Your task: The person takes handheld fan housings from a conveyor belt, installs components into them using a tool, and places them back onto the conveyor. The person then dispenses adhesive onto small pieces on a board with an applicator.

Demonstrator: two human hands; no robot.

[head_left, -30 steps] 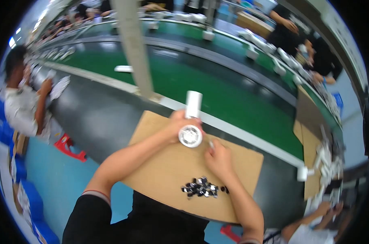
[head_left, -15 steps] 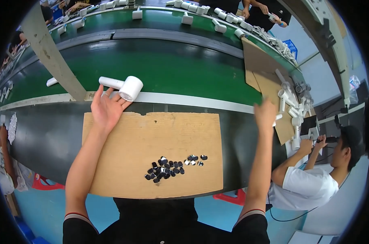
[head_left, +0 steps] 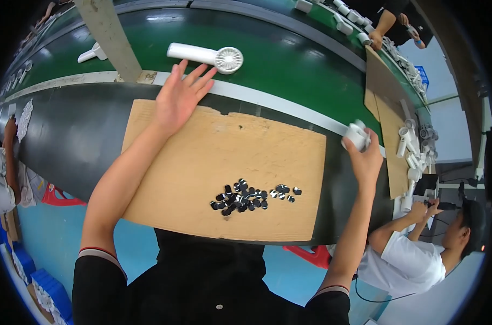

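My left hand (head_left: pixel 180 95) is open with fingers spread, just short of a white hand-held fan (head_left: pixel 207 55) that lies on its side on the green conveyor belt (head_left: pixel 289 70). My right hand (head_left: pixel 364 154) is closed around another white fan (head_left: pixel 356 135) at the right end of the brown cardboard sheet (head_left: pixel 224 162). A pile of several small black parts (head_left: pixel 251 196) lies on the cardboard in front of me.
A tan post (head_left: pixel 110 38) stands at the belt's near edge, a white fan (head_left: pixel 92 53) behind it. More white fans (head_left: pixel 411 157) lie on cardboard at the right, by a seated person in white (head_left: pixel 414 260). Another person (head_left: pixel 2 173) sits far left.
My left hand has let go of the white fan, which now lies on the belt. My right hand has closed on another fan at the right.
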